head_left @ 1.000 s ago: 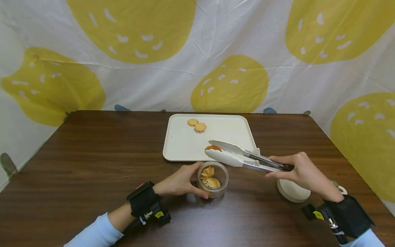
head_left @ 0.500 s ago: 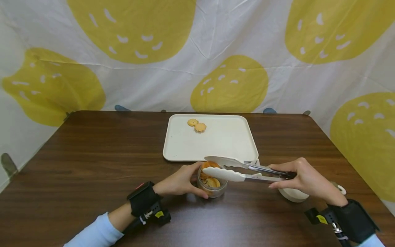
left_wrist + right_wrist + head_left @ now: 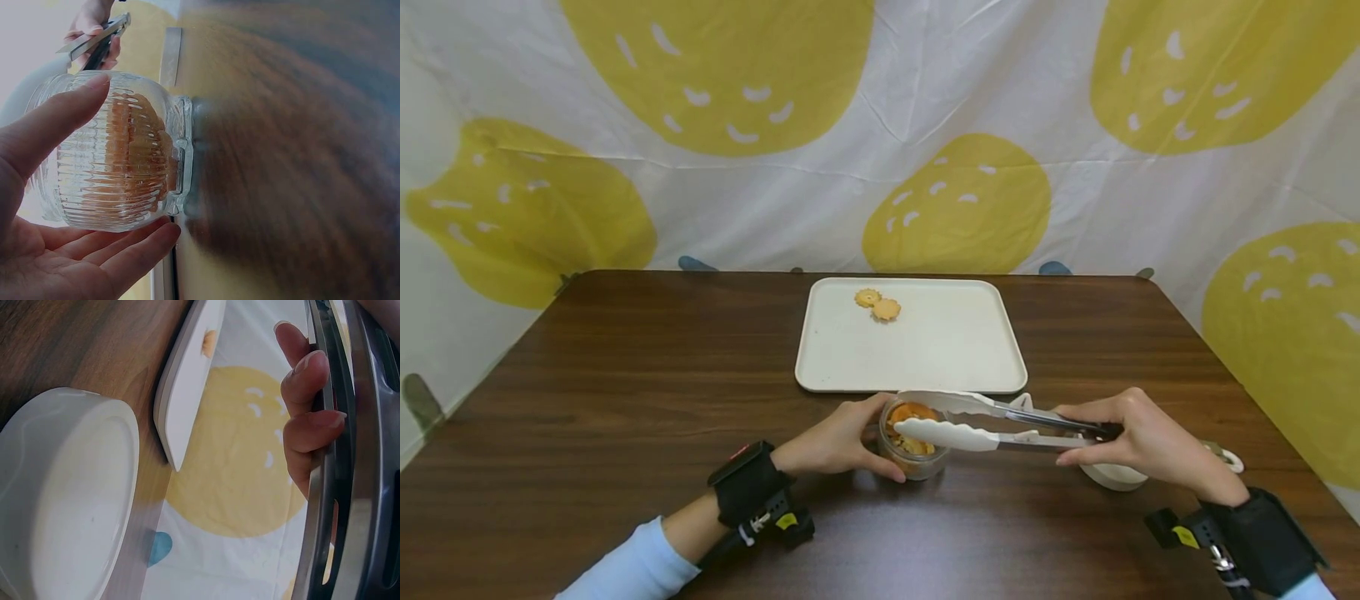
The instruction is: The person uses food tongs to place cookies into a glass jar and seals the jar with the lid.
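Observation:
On the tabletop, my left hand [image 3: 838, 437] grips a clear ribbed glass jar [image 3: 917, 472], thumb on one side and fingers on the other. Stacked cookies [image 3: 134, 144] show through its wall in the left wrist view. My right hand [image 3: 1138, 437] holds white-tipped metal tongs [image 3: 951, 435], their tips over the jar's mouth. An orange-brown cookie [image 3: 910, 412] lies between the tips at the jar's opening; whether they still pinch it I cannot tell. In the right wrist view, curled fingers [image 3: 309, 369] wrap one metal arm of the tongs.
Behind the jar lies a white tray [image 3: 940, 342] with two scalloped cookies [image 3: 886, 310] near its back edge. A white round container [image 3: 1114, 477] stands below my right hand, with a pale ring-shaped thing [image 3: 1231, 458] partly hidden beyond the wrist. A patterned cloth hangs behind the table.
The tongs have come from above the tray's front edge toward me and down to the jar's mouth, bringing the orange-brown cookie along. My left hand and the jar have stayed put.

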{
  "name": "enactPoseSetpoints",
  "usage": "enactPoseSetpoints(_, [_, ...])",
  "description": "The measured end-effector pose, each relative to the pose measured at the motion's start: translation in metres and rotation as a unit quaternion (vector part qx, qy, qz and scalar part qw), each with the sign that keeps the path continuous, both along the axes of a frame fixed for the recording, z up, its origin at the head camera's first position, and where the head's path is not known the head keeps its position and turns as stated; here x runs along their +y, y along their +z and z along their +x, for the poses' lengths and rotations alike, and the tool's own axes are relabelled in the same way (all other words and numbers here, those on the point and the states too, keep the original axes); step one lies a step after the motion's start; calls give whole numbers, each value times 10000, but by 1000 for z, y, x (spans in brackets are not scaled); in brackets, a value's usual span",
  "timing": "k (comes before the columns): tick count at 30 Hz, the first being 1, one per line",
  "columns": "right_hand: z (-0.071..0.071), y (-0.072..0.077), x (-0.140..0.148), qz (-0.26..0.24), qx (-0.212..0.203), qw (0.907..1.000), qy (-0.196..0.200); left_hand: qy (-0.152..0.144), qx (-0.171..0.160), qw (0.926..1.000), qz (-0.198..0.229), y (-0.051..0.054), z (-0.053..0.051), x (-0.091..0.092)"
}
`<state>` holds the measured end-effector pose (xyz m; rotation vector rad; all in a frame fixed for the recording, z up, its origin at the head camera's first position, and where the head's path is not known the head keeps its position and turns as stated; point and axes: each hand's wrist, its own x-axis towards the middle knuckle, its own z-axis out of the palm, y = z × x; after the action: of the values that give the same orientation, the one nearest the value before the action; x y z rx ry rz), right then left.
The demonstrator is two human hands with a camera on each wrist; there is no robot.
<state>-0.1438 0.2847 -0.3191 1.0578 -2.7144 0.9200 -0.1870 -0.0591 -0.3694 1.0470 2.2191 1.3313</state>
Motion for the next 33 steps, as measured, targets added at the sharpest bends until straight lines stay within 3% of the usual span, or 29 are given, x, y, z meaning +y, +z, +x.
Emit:
enactPoseSetpoints(16, [1,-1,-2,-40,-42,10000,46,123,150,9998,-101,2,1,0])
enactPoseSetpoints(22, [1,-2,-2,-80,139,9999,58,125,289,9995,-65,1,0,0])
enactPoseSetpoints(33, [0,-3,-2,-41,224,9997,-3,127,231,9996,-44,1,1,0])
